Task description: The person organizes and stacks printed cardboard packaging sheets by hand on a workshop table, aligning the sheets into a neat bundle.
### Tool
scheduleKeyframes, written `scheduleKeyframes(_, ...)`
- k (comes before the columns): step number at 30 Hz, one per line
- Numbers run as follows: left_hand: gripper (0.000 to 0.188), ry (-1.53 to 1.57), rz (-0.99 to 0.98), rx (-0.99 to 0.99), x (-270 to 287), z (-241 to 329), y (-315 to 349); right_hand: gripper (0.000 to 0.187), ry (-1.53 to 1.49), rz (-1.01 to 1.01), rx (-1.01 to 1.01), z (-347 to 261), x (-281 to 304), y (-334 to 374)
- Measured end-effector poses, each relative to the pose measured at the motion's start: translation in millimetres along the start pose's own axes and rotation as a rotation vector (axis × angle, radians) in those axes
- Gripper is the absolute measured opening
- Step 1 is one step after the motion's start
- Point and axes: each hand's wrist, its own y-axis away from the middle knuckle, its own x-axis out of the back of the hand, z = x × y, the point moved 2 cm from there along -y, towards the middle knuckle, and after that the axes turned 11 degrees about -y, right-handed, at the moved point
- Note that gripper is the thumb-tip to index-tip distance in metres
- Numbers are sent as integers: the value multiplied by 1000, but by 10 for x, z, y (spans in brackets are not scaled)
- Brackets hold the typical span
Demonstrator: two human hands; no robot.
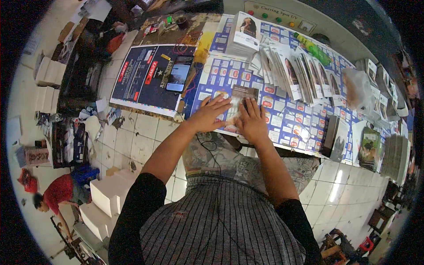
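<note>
A flat printed carton or sheet [245, 92], dark brown at its top end, lies at the table's near edge. Its lower part is mostly hidden beneath my hands. My left hand [208, 115] rests with its fingers stretched out toward the left side of this piece. Over its right side lies my right hand [253, 120], fingers extended and pointing away from me. Neither hand grasps anything that I can see. Beyond them, a fanned row of flat printed cartons [289, 73] with pictures of a person's hair spreads across the table.
A tall stack of similar cartons [244, 35] stands at the back. A phone [179, 75] lies on dark printed sheets [139, 75] to the left. On the right are a green bottle [316, 49], a clear plastic bag [357, 86] and more stacks [394, 154]. Someone in red [59, 192] bends at lower left.
</note>
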Motion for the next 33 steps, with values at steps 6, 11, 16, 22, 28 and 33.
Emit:
scheduleKeyframes(6, 70, 31, -10, 21, 3, 17, 16, 60, 25, -16, 7, -1, -11, 18)
scheduleKeyframes(11, 65, 5, -12, 24, -15, 37, 28, 60, -1, -13, -9, -19, 0, 19)
scheduleKeyframes(16, 65, -22, -15, 14, -31, 28, 18, 59, -17, -19, -33, -16, 5, 18)
scheduleKeyframes(22, 68, -32, 2, -1, -19, -2, 21, 57, -31, 4, -14, -23, 13, -2)
scheduleKeyframes(28, 75, -26, -40, 48, 114, 152, -46, 61, -77, -45, -28, 47, 55, 37)
scheduleKeyframes(33, 77, -76, -155, 74, 234, 242, -123, 63, -195, 398, -316, 829, 475, 640)
